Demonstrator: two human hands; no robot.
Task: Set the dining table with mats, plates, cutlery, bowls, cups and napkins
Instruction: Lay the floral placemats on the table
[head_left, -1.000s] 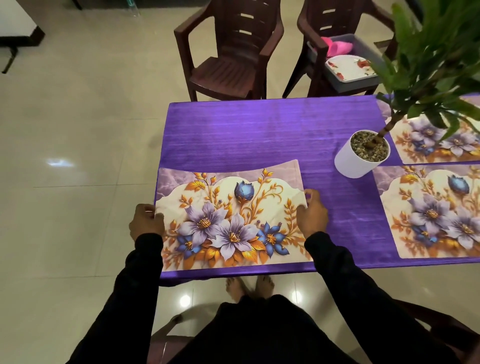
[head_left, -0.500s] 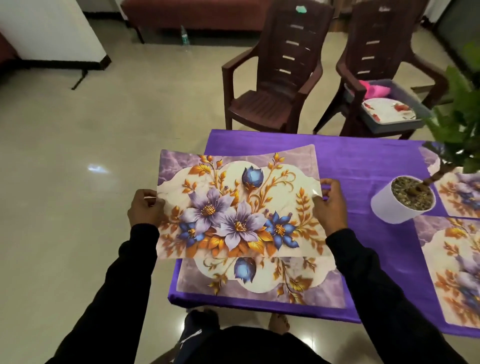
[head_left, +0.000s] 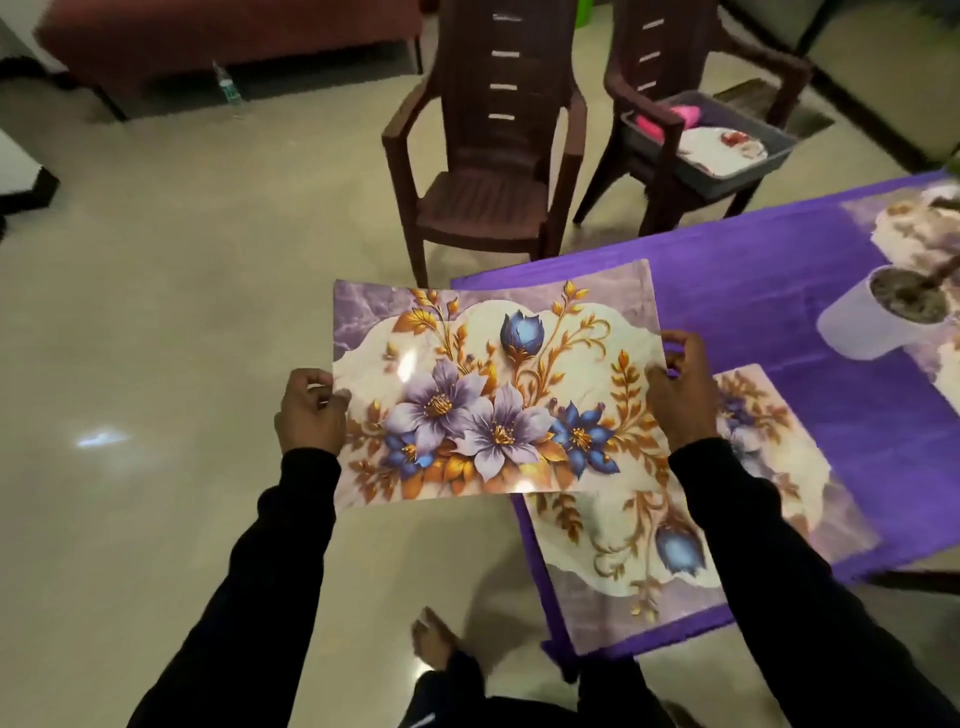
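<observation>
I hold a floral mat (head_left: 493, 395) in the air, out past the table's left corner. My left hand (head_left: 310, 410) pinches its left edge and my right hand (head_left: 678, 389) grips its right edge. Below it a second floral mat (head_left: 675, 540) lies on the purple tablecloth (head_left: 831, 415) at the near left corner, turned the other way round. Another mat (head_left: 904, 228) lies at the far right of the table, partly out of frame.
A white pot (head_left: 872, 322) with a plant stands on the table to the right. Two brown plastic chairs (head_left: 493, 171) stand beyond the table; the right one carries a grey bin (head_left: 727, 176) with a plate (head_left: 719, 150) and something pink. Shiny tiled floor lies to the left.
Both hands lifted the top mat off the one beneath it and carried it up and leftward, off the table. The view swung left, so the table now sits at the right.
</observation>
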